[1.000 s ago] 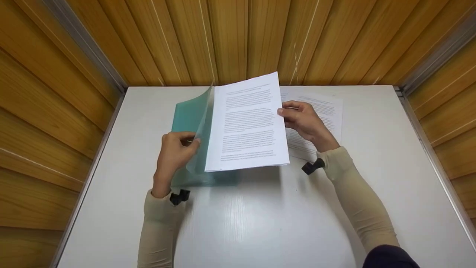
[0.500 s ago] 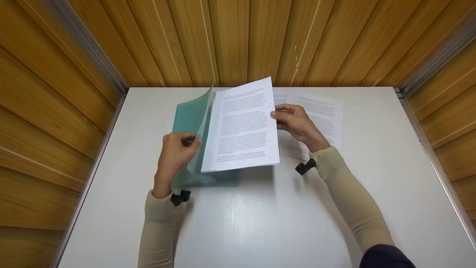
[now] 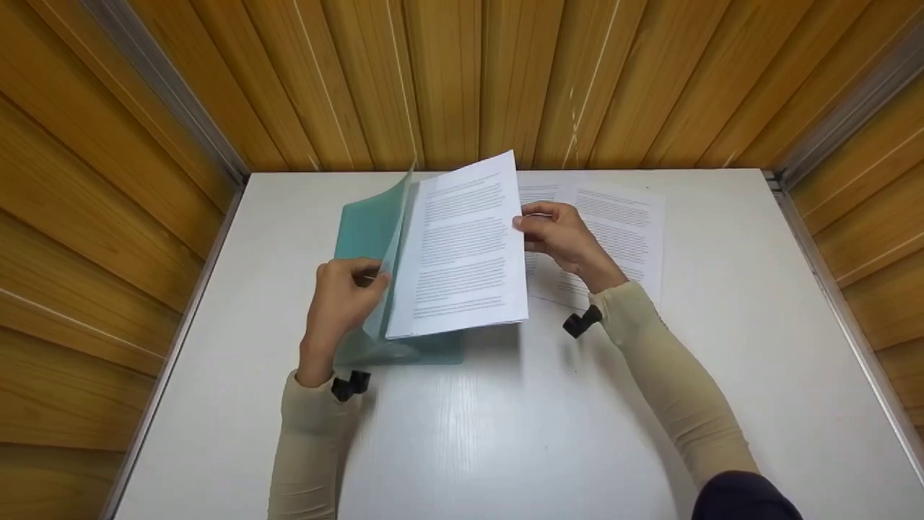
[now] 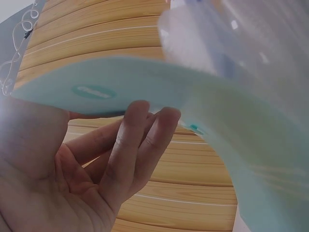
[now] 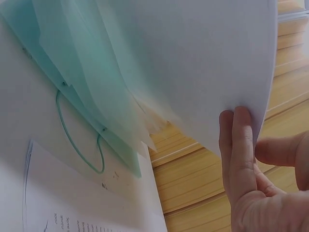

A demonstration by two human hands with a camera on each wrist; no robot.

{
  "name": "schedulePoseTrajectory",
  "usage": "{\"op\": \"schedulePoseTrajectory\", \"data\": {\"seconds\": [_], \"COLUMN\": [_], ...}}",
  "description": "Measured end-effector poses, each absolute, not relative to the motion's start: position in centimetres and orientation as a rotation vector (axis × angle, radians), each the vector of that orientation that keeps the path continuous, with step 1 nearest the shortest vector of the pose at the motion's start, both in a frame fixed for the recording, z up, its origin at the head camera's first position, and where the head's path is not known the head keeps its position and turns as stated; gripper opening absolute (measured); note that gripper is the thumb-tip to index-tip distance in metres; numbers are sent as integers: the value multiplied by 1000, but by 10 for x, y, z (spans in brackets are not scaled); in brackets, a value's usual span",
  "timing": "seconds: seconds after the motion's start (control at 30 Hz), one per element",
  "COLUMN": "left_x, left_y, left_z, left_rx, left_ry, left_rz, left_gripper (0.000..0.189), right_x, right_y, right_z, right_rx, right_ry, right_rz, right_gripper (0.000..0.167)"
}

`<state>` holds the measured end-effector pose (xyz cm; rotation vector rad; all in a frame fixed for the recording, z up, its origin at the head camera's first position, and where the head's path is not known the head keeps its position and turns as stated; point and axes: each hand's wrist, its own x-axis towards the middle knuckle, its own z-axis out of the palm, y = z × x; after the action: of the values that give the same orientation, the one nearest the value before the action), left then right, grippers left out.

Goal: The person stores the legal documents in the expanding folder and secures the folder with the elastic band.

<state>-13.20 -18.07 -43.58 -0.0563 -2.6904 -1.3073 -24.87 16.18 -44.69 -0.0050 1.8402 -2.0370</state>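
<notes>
A green translucent folder [image 3: 368, 227] lies on the table with its cover and clear inner leaves lifted. My left hand [image 3: 341, 300] pinches the raised cover between thumb and fingers; in the left wrist view the pale green sheet [image 4: 111, 82] bows above the fingers. Printed paper sheets [image 3: 462, 249] are held upright and tilted by my right hand [image 3: 563, 235], thumb in front and fingers behind their right edge. Their left edge stands right beside the lifted leaves; whether it is inside one I cannot tell. The right wrist view shows the sheets' back [image 5: 203, 63].
More printed sheets [image 3: 617, 231] lie flat on the white table [image 3: 447, 440] behind the right hand. A green elastic cord [image 5: 72, 140] loops out from the folder's edge. Wood-panelled walls [image 3: 447, 79] border the table at the back and sides.
My right hand has moved left with the printed sheets, bringing them closer to the folder's lifted leaves. More of the flat sheets behind shows. The left hand has barely moved.
</notes>
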Motion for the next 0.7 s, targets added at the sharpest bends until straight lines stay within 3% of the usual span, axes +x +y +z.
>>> {"op": "schedulePoseTrajectory", "data": {"seconds": [0.7], "left_x": [-133], "left_y": [-186], "left_z": [-434], "left_rx": [-48], "left_ry": [-2694], "left_rz": [-1286], "left_gripper": [26], "right_x": [-251], "right_y": [120], "right_z": [-447], "right_rx": [-57], "right_ry": [1854], "right_rz": [-2021], "right_gripper": [27]}}
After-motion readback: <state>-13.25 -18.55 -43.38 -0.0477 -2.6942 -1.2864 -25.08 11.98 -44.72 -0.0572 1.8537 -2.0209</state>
